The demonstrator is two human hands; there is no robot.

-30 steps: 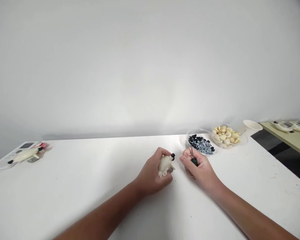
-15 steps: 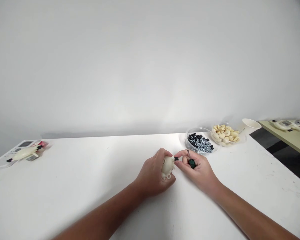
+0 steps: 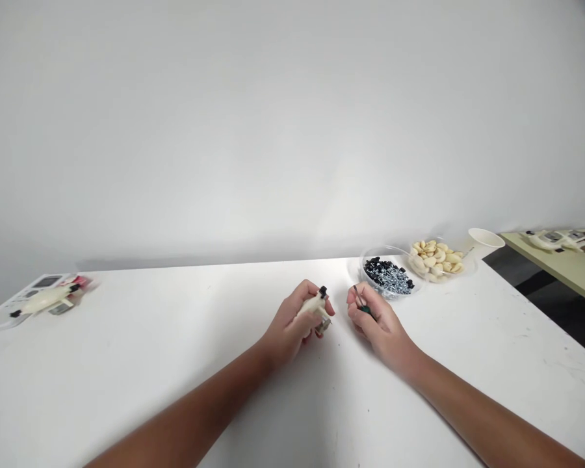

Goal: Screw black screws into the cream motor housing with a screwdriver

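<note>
My left hand [image 3: 287, 322] grips a cream plastic toy body [image 3: 316, 305] with a black cap on top and a small metal part at its lower end. A little to the right, my right hand [image 3: 375, 318] holds a small green-handled screwdriver [image 3: 363, 307] in its fingers, the thin shaft pointing up and left. A narrow gap separates the screwdriver tip from the toy body. The fingers hide most of the screwdriver handle and part of the toy.
On the white table [image 3: 175, 325], a clear bowl of black parts and steel screws [image 3: 387, 276] sits just beyond my right hand, beside a clear bowl of cream plastic pieces [image 3: 433, 260]. A paper cup [image 3: 486, 238] stands behind them. A similar toy [image 3: 43, 299] lies far left on a tray.
My hands have drawn apart, and my right fingers no longer touch the toy. My left hand has turned the toy so its black cap points up.
</note>
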